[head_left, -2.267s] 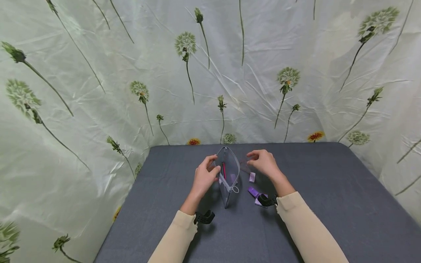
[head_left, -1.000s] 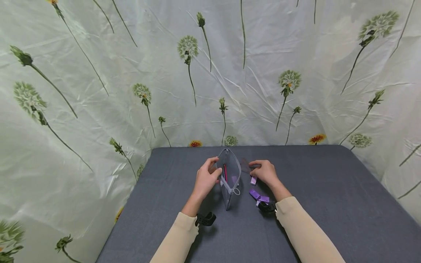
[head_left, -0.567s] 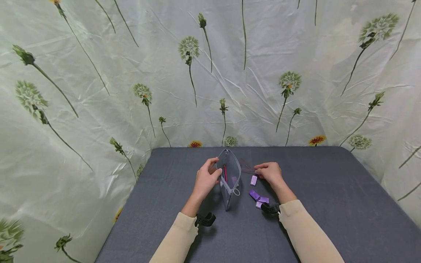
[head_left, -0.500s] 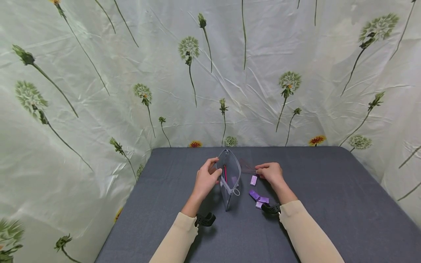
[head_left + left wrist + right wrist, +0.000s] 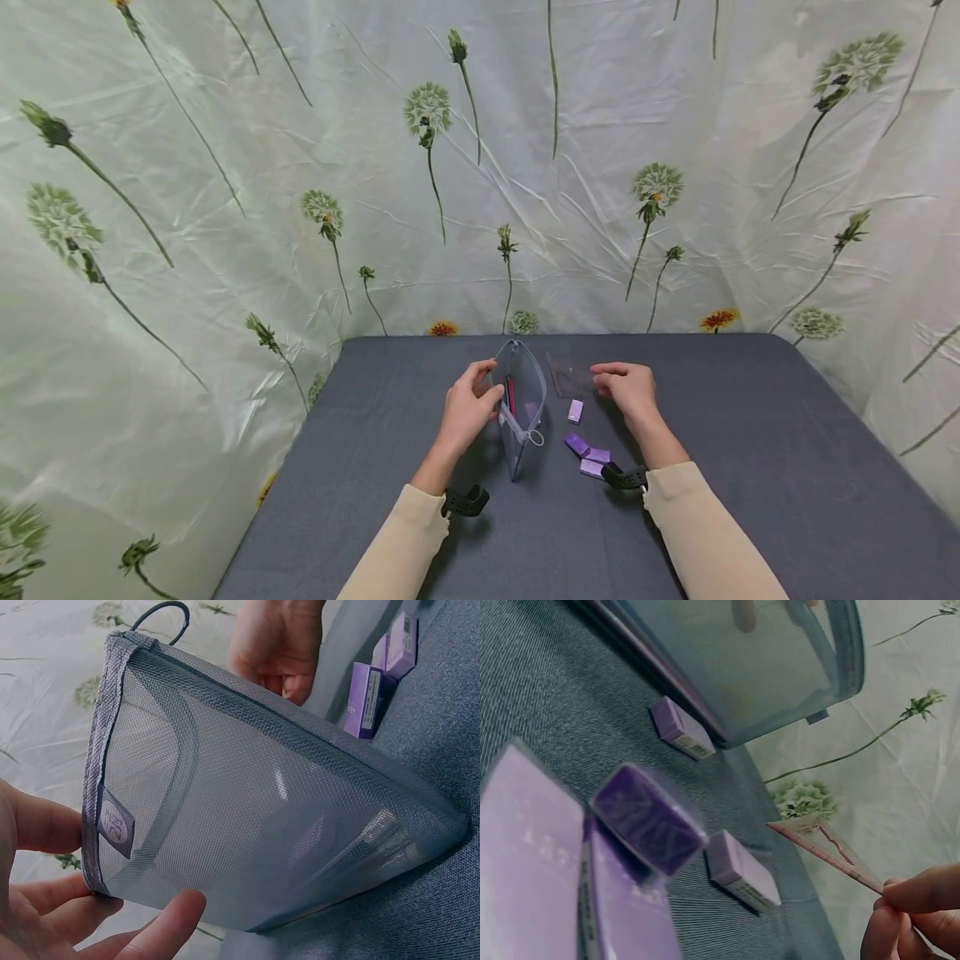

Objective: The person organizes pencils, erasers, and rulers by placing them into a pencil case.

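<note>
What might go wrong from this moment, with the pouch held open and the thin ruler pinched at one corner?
The right hand pinches the clear pinkish triangular ruler only by its corner, so it may twist or slip from the grip. The left hand alone steadies the grey mesh zip pouch on its edge; it could tip. The small purple boxes lie just beside the right wrist and could be knocked.

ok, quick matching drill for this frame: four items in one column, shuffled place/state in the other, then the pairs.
Items:
1. mesh pouch
2. clear triangle ruler
3. red pen
4. small lilac eraser

States:
A. lies alone on the grey cloth between pouch and right hand
B. pinched at one edge by the right hand
C. stands open, steadied by the left hand
D. inside the pouch

Pairs: 1-C, 2-B, 3-D, 4-A
</note>
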